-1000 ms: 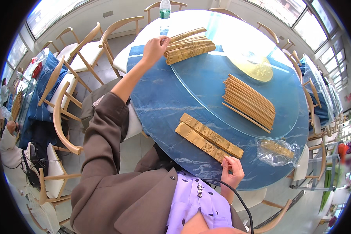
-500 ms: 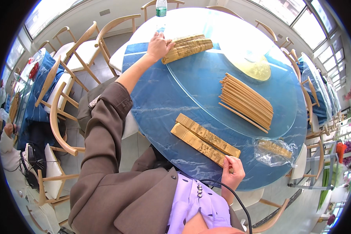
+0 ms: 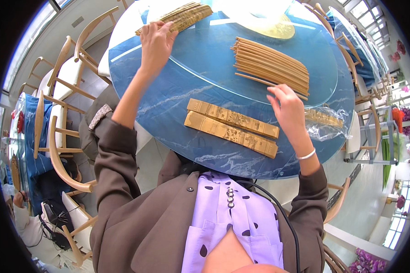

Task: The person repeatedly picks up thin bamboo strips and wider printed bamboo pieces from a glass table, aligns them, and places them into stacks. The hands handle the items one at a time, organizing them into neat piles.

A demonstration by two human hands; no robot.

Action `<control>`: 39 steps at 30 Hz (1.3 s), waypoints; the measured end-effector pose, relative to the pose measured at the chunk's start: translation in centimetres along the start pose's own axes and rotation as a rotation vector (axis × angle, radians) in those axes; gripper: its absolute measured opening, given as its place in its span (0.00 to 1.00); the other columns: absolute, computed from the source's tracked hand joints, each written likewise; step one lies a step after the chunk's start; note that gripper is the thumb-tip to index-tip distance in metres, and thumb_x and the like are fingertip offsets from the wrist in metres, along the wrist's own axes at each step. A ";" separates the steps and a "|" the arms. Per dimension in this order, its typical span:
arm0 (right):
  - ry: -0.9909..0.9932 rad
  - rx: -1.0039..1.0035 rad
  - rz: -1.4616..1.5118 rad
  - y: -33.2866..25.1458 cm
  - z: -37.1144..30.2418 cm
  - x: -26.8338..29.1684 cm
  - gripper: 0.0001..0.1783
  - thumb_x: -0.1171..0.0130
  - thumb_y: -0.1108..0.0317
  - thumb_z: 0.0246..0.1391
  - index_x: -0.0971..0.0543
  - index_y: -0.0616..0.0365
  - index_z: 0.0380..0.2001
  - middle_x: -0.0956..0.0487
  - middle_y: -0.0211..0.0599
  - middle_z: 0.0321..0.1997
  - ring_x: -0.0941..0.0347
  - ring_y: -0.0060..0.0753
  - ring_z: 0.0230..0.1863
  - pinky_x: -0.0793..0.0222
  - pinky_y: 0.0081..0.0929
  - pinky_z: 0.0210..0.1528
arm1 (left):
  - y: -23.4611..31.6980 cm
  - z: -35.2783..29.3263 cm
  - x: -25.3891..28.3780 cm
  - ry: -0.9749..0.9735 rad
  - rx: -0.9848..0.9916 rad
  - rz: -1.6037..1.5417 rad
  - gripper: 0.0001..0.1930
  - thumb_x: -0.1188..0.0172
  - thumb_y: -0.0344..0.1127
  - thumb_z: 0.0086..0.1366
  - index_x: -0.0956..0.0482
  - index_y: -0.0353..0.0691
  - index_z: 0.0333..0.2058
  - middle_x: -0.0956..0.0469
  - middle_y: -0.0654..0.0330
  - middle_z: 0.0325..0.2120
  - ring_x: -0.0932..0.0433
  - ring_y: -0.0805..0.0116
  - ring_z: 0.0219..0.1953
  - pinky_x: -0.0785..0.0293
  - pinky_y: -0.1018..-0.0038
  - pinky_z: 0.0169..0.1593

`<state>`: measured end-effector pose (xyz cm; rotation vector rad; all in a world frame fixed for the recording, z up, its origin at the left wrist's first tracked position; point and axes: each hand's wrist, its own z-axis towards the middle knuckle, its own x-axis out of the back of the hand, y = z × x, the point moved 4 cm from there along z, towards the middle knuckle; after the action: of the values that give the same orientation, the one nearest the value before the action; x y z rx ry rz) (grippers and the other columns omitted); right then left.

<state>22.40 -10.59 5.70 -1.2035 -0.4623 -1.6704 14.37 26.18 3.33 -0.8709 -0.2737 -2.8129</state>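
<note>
My left hand (image 3: 156, 48) rests on the near left end of a fanned stack of gold paper chopstick sleeves (image 3: 187, 17). Its fingers are spread over the paper, with the thumb apart. My right hand (image 3: 288, 108) reaches over the near edge of a row of light wooden chopsticks (image 3: 271, 63), thumb and forefinger apart beside the nearest stick. Whether the fingertips touch that stick is hard to see. Closer to me, two long gold chopstick sleeves (image 3: 232, 135) lie side by side on the blue tablecloth, with dark printed pictures on them.
A crumpled clear plastic bag (image 3: 328, 123) with a gold sleeve inside lies right of my right hand. The chopsticks lie on a round glass turntable (image 3: 214, 78), which also bears a yellow disc (image 3: 278, 28). Wooden chairs (image 3: 54, 150) stand around; another person's hand (image 3: 18, 199) shows far left.
My right hand has left the end of the near sleeve and moved forward to the chopsticks. My left hand has shifted further onto the sleeve stack. The view has tilted down toward me.
</note>
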 end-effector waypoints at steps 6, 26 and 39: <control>0.075 0.023 -0.166 1.2 2.0 -1.8 0.08 0.34 0.70 0.52 0.18 0.58 0.36 0.21 0.33 0.38 0.25 0.38 0.44 0.25 0.34 0.44 | 12.5 -8.2 7.9 -0.185 -0.002 -0.462 0.10 0.32 0.32 0.58 0.18 0.39 0.39 0.24 0.58 0.39 0.28 0.56 0.45 0.31 0.62 0.51; -0.153 0.104 -0.232 3.5 4.2 -3.2 0.13 0.32 0.62 0.51 0.22 0.58 0.33 0.24 0.38 0.38 0.26 0.42 0.47 0.27 0.37 0.49 | 18.4 -14.4 9.1 -0.277 -0.056 -0.636 0.07 0.31 0.29 0.56 0.19 0.40 0.34 0.23 0.60 0.32 0.25 0.59 0.37 0.26 0.65 0.42; -0.486 0.164 -0.235 3.7 5.0 -3.1 0.05 0.42 0.71 0.48 0.27 0.58 0.28 0.25 0.39 0.34 0.26 0.45 0.41 0.28 0.40 0.46 | 18.6 -14.4 9.2 -0.250 -0.098 -0.592 0.07 0.33 0.27 0.56 0.20 0.39 0.33 0.24 0.61 0.32 0.24 0.59 0.37 0.27 0.65 0.42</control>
<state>28.15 -6.92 4.33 -1.4744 -1.0549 -1.4862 3.39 3.84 -0.83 -1.3595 -0.5058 -3.2648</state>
